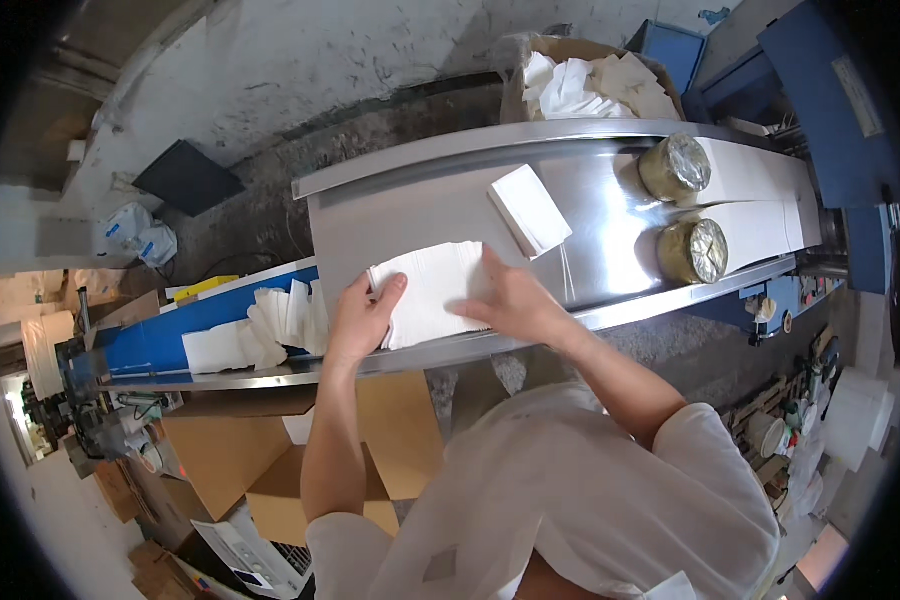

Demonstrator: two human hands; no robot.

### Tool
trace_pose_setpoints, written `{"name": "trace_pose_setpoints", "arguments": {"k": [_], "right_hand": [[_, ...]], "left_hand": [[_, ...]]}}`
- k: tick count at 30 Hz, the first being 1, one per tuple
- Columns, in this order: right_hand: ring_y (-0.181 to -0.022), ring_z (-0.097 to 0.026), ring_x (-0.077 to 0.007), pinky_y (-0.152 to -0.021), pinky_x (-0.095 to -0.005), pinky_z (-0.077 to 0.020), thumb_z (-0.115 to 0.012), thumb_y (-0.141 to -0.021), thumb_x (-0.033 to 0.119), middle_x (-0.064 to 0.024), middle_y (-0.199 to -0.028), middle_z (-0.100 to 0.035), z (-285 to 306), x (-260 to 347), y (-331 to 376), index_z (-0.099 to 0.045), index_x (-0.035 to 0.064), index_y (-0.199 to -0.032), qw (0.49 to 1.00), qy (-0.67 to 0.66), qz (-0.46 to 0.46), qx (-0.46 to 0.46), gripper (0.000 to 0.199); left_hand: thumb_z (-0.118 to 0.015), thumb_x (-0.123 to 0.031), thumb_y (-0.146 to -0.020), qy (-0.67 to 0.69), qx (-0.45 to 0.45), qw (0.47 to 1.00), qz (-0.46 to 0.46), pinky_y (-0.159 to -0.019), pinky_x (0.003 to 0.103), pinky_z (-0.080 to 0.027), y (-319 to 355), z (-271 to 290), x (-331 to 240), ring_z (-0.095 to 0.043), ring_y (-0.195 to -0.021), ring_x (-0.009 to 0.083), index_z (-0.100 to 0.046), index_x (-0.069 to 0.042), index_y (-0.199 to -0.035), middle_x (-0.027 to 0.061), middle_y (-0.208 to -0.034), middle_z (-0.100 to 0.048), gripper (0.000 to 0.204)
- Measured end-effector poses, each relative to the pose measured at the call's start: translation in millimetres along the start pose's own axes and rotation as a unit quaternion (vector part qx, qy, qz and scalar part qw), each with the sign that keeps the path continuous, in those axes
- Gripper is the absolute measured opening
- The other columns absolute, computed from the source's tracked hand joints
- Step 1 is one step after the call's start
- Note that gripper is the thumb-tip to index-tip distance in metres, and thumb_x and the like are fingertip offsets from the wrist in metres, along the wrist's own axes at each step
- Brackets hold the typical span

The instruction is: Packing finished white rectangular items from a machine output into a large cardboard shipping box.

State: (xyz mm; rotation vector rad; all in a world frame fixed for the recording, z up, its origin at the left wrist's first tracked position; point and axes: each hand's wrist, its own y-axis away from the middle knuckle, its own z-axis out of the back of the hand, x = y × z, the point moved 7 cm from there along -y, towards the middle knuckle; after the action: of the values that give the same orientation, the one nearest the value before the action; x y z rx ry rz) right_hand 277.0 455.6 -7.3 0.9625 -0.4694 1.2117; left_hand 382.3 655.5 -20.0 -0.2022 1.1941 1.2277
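Between my two hands is a thick stack of white paper sheets (pixel 430 285), over the near edge of the metal table (pixel 370 215). My left hand (pixel 365 315) grips its left side, thumb on top and the other fingers out of sight. My right hand (pixel 510 300) holds the right side, with its thumb across the upper face and fingers at the far right corner. Beyond the right hand lies a smaller, neat white stack (pixel 530 210), with thin strips trailing from its near corner.
Two wrapped cylinders (pixel 675 167) stand on pale sheets at the table's right. Crumpled white paper (pixel 285 320) lies at the left on a blue surface (pixel 155 340). Open cardboard boxes (pixel 225 450) stand below the near edge; a box of scrap paper (pixel 600 85) is behind the table.
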Motion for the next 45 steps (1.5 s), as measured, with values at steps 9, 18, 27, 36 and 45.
{"name": "trace_pose_setpoints", "arguments": {"k": [9, 18, 27, 36, 45], "right_hand": [[-0.100, -0.067, -0.0454, -0.088, -0.0445, -0.0519, -0.073, -0.089, 0.041, -0.0298, -0.104, -0.068, 3, 1, -9, -0.031, -0.0039, -0.151, 0.985, 0.001, 0.161, -0.060, 0.086], [-0.099, -0.067, -0.0371, -0.089, -0.0395, -0.0507, -0.071, -0.088, 0.046, -0.0263, -0.103, -0.068, 39, -4, -71, -0.046, 0.0039, -0.147, 0.988, 0.058, 0.120, 0.079, 0.077], [-0.118, -0.061, -0.0382, -0.102, -0.0375, -0.0470, -0.078, -0.081, 0.035, -0.0290, -0.131, -0.060, 36, 4, -49, -0.041, -0.0012, -0.149, 0.986, 0.041, 0.084, 0.141, 0.085], [-0.096, -0.068, -0.0449, -0.085, -0.0429, -0.0558, -0.083, -0.077, 0.049, -0.0329, -0.126, -0.059, 4, -15, 52, -0.021, -0.0079, -0.152, 0.980, 0.144, 0.136, 0.006, 0.113], [-0.080, -0.068, -0.0443, -0.066, -0.0478, -0.0560, -0.083, -0.075, 0.049, -0.0303, -0.118, -0.061, 10, 16, 48, -0.011, -0.0058, -0.155, 0.972, 0.152, 0.094, -0.155, 0.120]], "left_hand": [[-0.069, -0.041, -0.094, 0.048, -0.031, 0.998, -0.015, -0.087, 0.034, -0.053, -1, 7, 10, -0.069, -0.103, 0.0264, -0.049, 0.007, -0.139, 0.0249, -0.113, -0.069, 0.069], [-0.072, -0.046, -0.091, -0.027, -0.040, 0.998, 0.029, -0.086, 0.034, -0.053, -16, 29, 22, -0.069, -0.099, 0.0260, -0.040, 0.008, -0.147, 0.0252, -0.114, -0.068, 0.084], [-0.072, -0.039, -0.092, -0.030, -0.006, 0.999, 0.016, -0.087, 0.031, -0.052, -14, 19, 20, -0.066, -0.103, 0.0233, -0.036, 0.010, -0.148, 0.0257, -0.123, -0.064, 0.083], [-0.074, -0.037, -0.090, -0.064, -0.037, 0.997, -0.022, -0.097, 0.035, -0.049, 25, 9, -10, -0.063, -0.117, 0.0301, -0.022, 0.011, -0.151, 0.0263, -0.129, -0.061, 0.093], [-0.073, -0.036, -0.092, -0.034, -0.052, 0.998, -0.031, -0.104, 0.035, -0.045, 33, 3, -10, -0.060, -0.121, 0.0326, -0.012, 0.013, -0.153, 0.0298, -0.134, -0.056, 0.099]]}}
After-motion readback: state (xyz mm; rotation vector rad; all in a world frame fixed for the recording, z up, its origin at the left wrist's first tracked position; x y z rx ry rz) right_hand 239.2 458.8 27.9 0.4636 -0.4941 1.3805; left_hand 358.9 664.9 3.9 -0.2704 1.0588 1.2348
